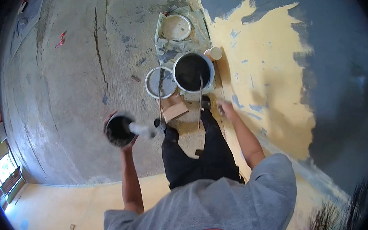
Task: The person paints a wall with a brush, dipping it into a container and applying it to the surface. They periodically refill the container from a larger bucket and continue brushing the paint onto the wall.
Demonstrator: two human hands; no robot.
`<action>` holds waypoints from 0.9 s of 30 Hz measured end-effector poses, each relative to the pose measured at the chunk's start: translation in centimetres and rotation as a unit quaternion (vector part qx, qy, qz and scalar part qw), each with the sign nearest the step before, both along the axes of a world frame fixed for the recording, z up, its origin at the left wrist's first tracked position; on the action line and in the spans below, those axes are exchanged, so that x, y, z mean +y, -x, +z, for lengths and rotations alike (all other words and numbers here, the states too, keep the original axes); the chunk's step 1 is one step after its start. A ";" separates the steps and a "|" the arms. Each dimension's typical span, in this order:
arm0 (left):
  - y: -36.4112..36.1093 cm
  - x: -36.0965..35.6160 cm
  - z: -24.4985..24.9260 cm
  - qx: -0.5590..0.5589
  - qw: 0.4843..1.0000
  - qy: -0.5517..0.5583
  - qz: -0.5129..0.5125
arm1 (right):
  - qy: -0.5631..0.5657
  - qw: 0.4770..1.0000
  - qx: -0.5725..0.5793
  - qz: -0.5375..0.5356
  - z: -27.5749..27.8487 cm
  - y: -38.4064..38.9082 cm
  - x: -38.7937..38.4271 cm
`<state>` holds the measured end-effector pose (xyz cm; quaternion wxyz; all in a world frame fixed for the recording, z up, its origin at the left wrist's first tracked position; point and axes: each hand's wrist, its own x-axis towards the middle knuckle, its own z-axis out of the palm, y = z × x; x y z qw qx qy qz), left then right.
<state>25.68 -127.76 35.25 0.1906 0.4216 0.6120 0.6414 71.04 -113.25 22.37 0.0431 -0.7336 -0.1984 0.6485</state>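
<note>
My left hand is wrapped around a round, dark container, held out to the left above the floor. Its inside looks dark, and a blurred white object sticks out over its right rim; I cannot make out its kind. Off to the right, my right hand hangs near the yellow wall, blurred, with its fingers hard to read. Just beyond it stands a large bucket of dark grey material, with a thin stick leaning out over its near edge.
Left of the bucket lies a round lid with another stick across it. Cardboard lies by my feet. A white cup stands near the wall, partly coated grey. Farther off, another lid rests on sheeting.
</note>
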 end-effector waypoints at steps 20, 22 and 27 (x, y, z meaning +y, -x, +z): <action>-11.6 -1.7 -17.0 -0.149 0.962 0.066 0.220 | 0.003 0.857 0.330 -0.395 -29.0 2.6 0.5; -10.1 -3.5 -16.9 0.008 0.978 0.136 0.156 | 0.000 0.846 0.328 -0.421 -30.0 3.4 -0.1; -8.1 -4.0 -14.3 -0.022 0.973 0.128 0.191 | -0.038 0.832 0.302 -0.464 -32.5 4.3 -1.5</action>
